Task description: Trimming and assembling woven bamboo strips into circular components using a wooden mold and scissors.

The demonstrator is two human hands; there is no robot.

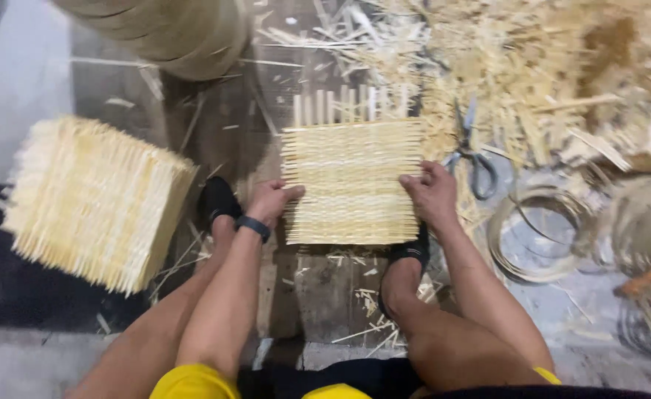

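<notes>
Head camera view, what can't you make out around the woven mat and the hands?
- Left hand and right hand: fingertips tucked at the woven mat edges, grip unclear.
- Scissors: blades partly buried in the pile of strips.
- Big roll: cut off by the top edge.
- Coiled strips: blurred; the coils further right run off the frame.

A weaving workshop floor: bamboo offcuts (heaped), stacked woven mats, scissors.
</notes>
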